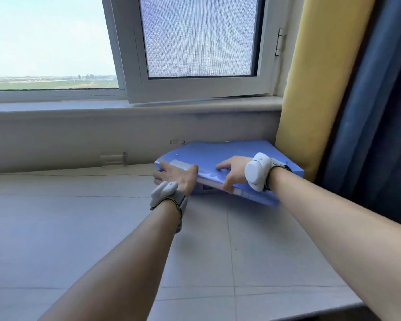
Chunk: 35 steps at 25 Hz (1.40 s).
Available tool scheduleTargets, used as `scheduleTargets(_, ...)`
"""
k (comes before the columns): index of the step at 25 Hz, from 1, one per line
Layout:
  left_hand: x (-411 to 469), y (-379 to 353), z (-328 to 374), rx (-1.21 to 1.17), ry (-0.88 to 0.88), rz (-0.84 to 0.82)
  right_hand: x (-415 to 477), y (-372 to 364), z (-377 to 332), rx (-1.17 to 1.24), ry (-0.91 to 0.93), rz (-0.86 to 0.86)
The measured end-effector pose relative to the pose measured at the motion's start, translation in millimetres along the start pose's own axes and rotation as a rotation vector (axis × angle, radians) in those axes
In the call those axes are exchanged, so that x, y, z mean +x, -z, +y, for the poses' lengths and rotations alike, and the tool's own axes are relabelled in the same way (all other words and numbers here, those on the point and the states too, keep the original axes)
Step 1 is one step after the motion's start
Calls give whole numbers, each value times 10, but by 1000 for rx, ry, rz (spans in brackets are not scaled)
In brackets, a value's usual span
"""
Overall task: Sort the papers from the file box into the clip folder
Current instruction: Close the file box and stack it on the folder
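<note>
A blue file box lies flat at the back right of a pale stone ledge, its lid slightly raised at the front edge. My left hand grips its near left corner, thumb on top by a pale label. Further right, the fingers of my right hand lie on the lid and the thumb hooks under its front edge. Both wrists carry white strapped devices. A thin white edge shows in the gap under the lid. No clip folder is in view.
The grey tiled ledge stretches left and toward me. A small clear plastic holder sits by the wall at left. Behind is a window with an inward-open screen sash. Yellow and blue curtains hang at right, touching the box.
</note>
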<state>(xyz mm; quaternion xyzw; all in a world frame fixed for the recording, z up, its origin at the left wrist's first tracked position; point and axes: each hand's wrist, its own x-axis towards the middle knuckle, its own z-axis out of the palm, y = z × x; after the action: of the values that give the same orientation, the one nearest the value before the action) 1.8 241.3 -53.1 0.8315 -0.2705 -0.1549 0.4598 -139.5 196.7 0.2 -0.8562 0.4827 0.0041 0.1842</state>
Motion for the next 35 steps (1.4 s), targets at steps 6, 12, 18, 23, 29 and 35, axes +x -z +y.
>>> scheduleTargets(6,245,-75,-98,-124,-109,-52,152,43,352,52,-127,219)
scheduleTargets(12,193,-277,-93,-255,-257,-209,426,18,585,67,-303,369)
scheduleTargets(18,305,-518,-139,-214,-416,-154,635,69,744,81,-327,361)
scheduleTargets(23,364,-507,-194,-281,-427,-223,678,36,716,75,-324,374)
scheduleTargets(29,323,-313,-123,-248,-394,-342,497,6,499,104,-301,479)
scheduleTargets(35,475,134,-301,-174,-300,-258,523,-75,-216,321,-75,565)
